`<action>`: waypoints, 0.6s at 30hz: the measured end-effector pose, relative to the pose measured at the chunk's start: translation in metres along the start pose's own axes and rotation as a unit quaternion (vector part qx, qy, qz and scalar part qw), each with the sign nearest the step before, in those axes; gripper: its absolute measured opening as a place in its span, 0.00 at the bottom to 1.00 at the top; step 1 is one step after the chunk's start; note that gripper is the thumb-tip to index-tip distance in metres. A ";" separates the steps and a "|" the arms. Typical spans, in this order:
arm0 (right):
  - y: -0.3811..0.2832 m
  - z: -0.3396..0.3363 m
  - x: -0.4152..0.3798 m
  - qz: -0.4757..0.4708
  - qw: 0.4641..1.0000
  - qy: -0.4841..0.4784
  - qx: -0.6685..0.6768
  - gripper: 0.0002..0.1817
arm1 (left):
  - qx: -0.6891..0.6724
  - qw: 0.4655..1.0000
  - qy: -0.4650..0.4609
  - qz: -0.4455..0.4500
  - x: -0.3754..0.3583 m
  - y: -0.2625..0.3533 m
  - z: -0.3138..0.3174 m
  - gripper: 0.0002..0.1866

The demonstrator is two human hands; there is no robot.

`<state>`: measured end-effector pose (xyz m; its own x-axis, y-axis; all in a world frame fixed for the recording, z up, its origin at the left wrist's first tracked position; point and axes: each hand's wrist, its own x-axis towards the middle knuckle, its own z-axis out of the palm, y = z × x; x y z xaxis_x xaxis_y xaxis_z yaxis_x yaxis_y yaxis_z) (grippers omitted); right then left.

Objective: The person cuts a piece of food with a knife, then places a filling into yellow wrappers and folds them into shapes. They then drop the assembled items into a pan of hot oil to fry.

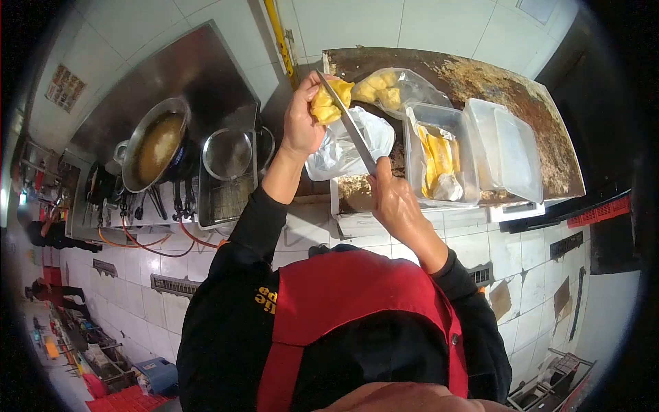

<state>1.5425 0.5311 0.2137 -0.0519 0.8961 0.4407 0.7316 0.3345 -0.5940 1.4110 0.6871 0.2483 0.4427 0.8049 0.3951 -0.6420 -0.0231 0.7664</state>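
Two hands work above a worn cutting board (522, 89). Nearest, the right hand (395, 202) is clenched around a knife (347, 120), its handle hidden in the fist. Farther off, the left hand (302, 120) grips a yellow lump (328, 103) against the blade; what it is is hard to tell. Beyond lie a bag (401, 86) of similar pieces and a plastic tub (439, 158).

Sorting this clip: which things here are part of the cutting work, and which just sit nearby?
In use: left hand, yellow piece, knife, right hand, container of strips.
Lying about: pot, strainer, empty tub, white bag.
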 end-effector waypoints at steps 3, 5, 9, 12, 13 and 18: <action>-0.004 -0.005 0.009 -0.009 1.000 -0.007 -0.004 0.11 | 0.012 1.000 0.011 0.004 -0.002 -0.001 0.005 0.15; -0.004 -0.002 0.012 -0.011 1.000 0.003 -0.013 0.11 | -0.004 1.000 0.010 -0.003 -0.003 -0.003 0.006 0.16; -0.002 0.000 0.021 -0.009 0.999 0.012 -0.030 0.10 | -0.069 0.997 0.038 -0.015 -0.005 -0.009 0.011 0.16; -0.002 0.000 0.027 -0.002 1.000 0.011 -0.027 0.11 | -0.079 0.996 0.023 -0.018 -0.007 -0.012 0.014 0.17; -0.003 -0.001 0.028 -0.001 1.000 0.011 -0.028 0.11 | -0.080 0.996 0.022 -0.019 -0.007 -0.012 0.016 0.17; 0.005 -0.007 0.029 -0.017 0.999 0.016 -0.048 0.12 | 0.007 1.000 0.023 -0.018 -0.009 -0.010 0.021 0.18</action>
<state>1.5494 0.5569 0.2289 -0.0566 0.8746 0.4816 0.7914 0.3334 -0.5124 1.4267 0.6680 0.2473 0.4359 0.8316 0.3441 -0.6176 -0.0017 0.7865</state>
